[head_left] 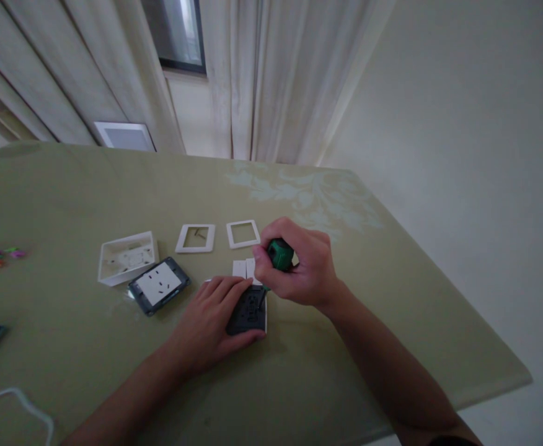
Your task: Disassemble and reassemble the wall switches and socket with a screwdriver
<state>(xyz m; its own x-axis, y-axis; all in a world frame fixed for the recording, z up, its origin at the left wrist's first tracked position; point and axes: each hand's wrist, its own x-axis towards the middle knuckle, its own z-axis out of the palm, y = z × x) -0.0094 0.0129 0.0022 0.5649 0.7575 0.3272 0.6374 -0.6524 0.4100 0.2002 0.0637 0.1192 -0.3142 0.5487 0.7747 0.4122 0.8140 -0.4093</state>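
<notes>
Head view: right hand (299,269) clenched round green-handled screwdriver (281,254), tip down on dark switch module (248,313) at lower centre. Left hand (216,319) lies flat, fingers loose, pressing that module onto olive table (90,186). Left of it: socket plate (158,285), then open white back box (127,257), contents unclear. Left white frame (196,238) and right white frame (243,234) just above. Pale curtains (271,74), plain wall (462,124) behind.

I note the table cover (392,297) as smooth with a faint sheen; the screwdriver (279,253) grip reads as green moulded plastic, semi-matt; the switch module (248,314) is dark grey matt plastic; the frames (181,238) and back box (105,261) are smooth white plastic; the curtains (271,74) are matt, pale cloth.
</notes>
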